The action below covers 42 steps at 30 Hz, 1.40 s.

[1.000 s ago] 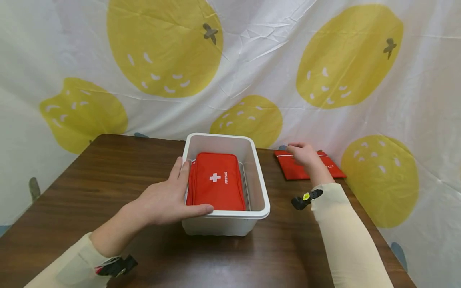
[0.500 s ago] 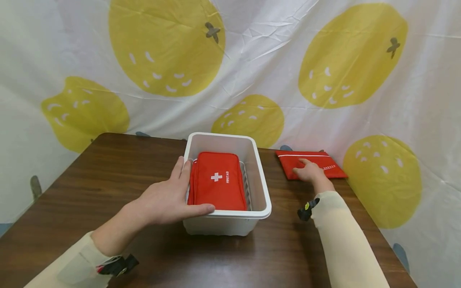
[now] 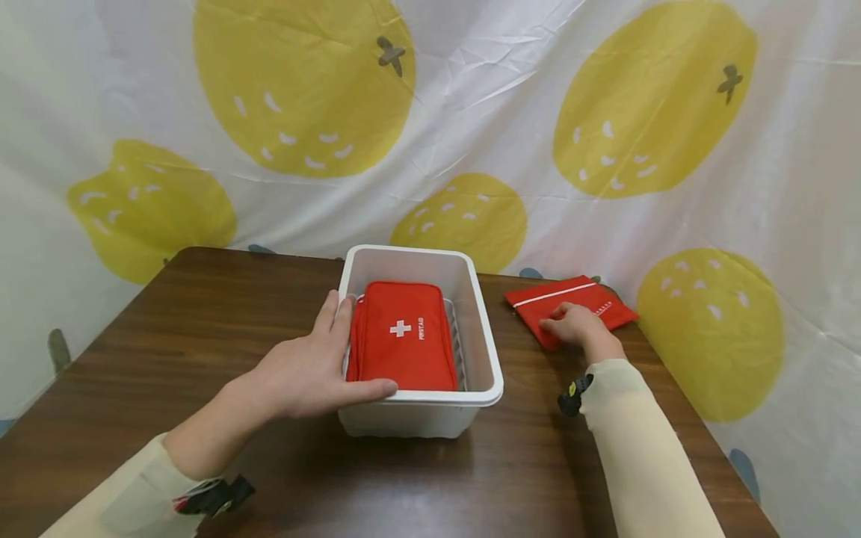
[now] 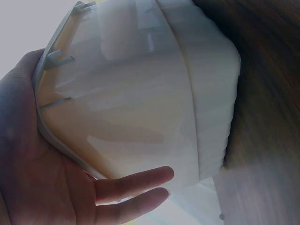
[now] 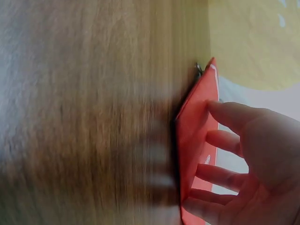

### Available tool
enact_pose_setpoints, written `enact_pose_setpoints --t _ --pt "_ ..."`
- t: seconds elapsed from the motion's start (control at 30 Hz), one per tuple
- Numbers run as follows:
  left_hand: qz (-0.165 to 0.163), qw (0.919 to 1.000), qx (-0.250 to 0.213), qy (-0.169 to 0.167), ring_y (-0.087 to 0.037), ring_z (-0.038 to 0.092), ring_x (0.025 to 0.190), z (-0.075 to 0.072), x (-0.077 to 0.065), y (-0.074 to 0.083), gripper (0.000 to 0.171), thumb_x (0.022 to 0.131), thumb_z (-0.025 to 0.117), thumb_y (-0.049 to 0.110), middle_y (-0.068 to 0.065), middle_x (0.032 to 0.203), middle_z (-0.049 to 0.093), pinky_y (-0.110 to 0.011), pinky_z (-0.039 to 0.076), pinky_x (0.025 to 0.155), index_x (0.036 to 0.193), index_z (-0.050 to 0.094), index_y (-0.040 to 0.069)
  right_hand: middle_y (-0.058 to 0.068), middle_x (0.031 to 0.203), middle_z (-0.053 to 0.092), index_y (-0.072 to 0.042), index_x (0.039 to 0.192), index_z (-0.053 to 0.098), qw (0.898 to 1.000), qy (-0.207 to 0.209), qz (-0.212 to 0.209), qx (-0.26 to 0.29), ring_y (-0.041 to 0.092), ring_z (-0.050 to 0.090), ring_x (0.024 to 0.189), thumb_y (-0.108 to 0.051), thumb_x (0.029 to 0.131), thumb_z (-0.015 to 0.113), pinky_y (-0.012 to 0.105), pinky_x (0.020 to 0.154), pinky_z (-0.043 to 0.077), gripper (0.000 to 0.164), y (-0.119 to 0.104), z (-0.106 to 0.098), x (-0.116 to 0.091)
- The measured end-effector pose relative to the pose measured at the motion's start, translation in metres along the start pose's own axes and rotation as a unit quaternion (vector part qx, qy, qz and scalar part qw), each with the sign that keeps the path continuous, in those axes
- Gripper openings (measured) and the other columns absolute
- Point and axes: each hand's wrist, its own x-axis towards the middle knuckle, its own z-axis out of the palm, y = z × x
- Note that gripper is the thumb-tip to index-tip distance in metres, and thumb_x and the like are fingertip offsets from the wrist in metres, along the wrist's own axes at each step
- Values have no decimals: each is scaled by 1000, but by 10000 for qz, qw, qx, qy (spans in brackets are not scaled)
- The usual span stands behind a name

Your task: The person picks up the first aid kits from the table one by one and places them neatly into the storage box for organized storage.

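A white plastic bin (image 3: pixel 489 351) stands mid-table with a red first aid bag (image 3: pixel 410 359) lying inside it. My left hand (image 3: pixel 309 373) rests on the bin's near left corner, thumb along the front rim. In the left wrist view, two straight fingers (image 4: pixel 140 181) extend beside the bin's outer wall (image 4: pixel 126 108). To the right, my right hand (image 3: pixel 578 329) touches a flat red zip pouch (image 3: pixel 541 306) from above. The right wrist view shows the spread fingertips of that hand (image 5: pixel 253 164) on the pouch's top face (image 5: pixel 190 126); they do not curl under it.
The brown wooden table (image 3: pixel 222 321) reaches back to a white curtain (image 3: pixel 471 112) printed with yellow lemons. The pouch lies at the back right, close to the table's right edge and the curtain.
My right hand has come down onto the red pouch, which has turned on the table, its near left corner now closer to me. The left hand and bin stay put.
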Motion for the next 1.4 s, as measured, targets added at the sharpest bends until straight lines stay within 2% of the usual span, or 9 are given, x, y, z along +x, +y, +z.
enact_pose_setpoints --t 0.23,0.43,0.53,0.67,0.73,1.0,1.2,1.4 --pt "24 10000 -26 15 -25 69 83 -1 -2 1 135 72 51 94 -16 171 -3 -40 52 69 164 0 9 17 106 66 -2 117 60 9998 163 -40 -118 33 56 99 -44 95 66 47 91 46 48 5 2 -1" --pt "32 10000 -4 25 -26 69 83 0 -2 0 136 72 51 94 -17 171 -2 -39 51 68 164 1 8 17 103 65 -3 113 58 10000 21 -59 -39 33 56 97 -38 90 75 43 85 47 45 7 2 -8" --pt "32 10000 3 18 -25 69 82 0 -1 0 136 72 52 94 -17 171 -2 -38 51 67 164 1 8 20 110 62 -3 122 53 9999 -153 32 -45 35 55 102 -38 90 76 46 90 47 53 8 1 -10" --pt "42 10000 9 18 -24 69 79 0 -1 1 136 72 52 94 -18 171 -2 -38 50 66 164 1 8 25 129 55 -5 141 43 9990 -434 63 60 41 52 116 -38 89 77 56 100 45 71 9 -2 -13" --pt "50 10000 9 18 -24 68 79 0 -1 1 136 72 52 94 -18 171 -2 -38 50 65 164 0 8 25 136 52 -8 145 43 9984 -554 -16 111 42 49 120 -35 88 79 59 102 44 72 9 -3 -15" --pt "85 10000 -19 26 -23 68 76 -2 -1 0 136 73 51 94 -18 171 -2 -38 50 65 164 -1 9 27 142 51 -8 141 52 9940 -801 -642 377 43 46 126 -27 84 83 57 106 40 67 16 -5 -23" --pt "78 10000 -11 18 -22 68 78 -1 -1 0 136 72 52 94 -18 171 -2 -36 50 65 164 0 8 27 149 46 -13 144 52 9895 -1109 -682 626 47 39 135 -26 85 82 61 106 42 67 21 -5 -29" --pt "76 10000 3 45 -22 68 77 1 0 0 137 72 51 94 -18 171 -2 -37 50 66 164 -1 8 25 147 49 -12 140 54 9863 -1247 -839 676 44 41 134 -24 83 84 59 104 45 66 19 -4 -36"
